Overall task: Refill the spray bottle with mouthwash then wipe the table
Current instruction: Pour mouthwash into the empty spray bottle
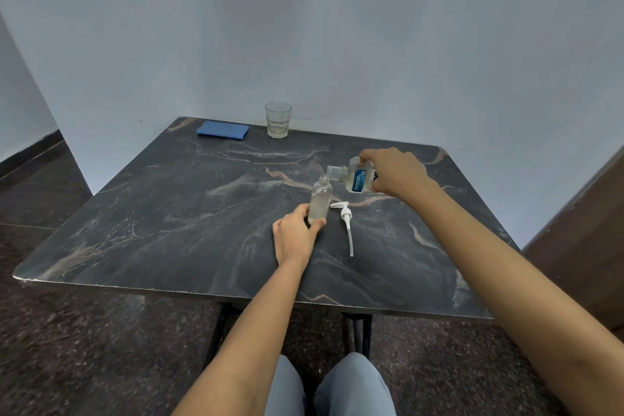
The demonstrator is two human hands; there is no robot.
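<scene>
The spray bottle (pixel 320 201) stands upright near the middle of the table (pixel 169 213), its top off and its neck open, with pale liquid filling the lower part. The left hand (pixel 294 236) grips its base, thumb curled round the front and fingers round the far side. Just above its neck the mouthwash bottle (pixel 354 176) is tipped on its side, open mouth pointing down at the neck — whether liquid is running between them is hard to tell. The right hand (pixel 395 172) holds that bottle, fingers wrapped over its body. The white pump head (pixel 346 223) lies flat just right of the spray bottle, tube pointing toward the person. At the far edge sit a glass (pixel 278 119) and, left of it, a folded blue cloth (pixel 223 130).
</scene>
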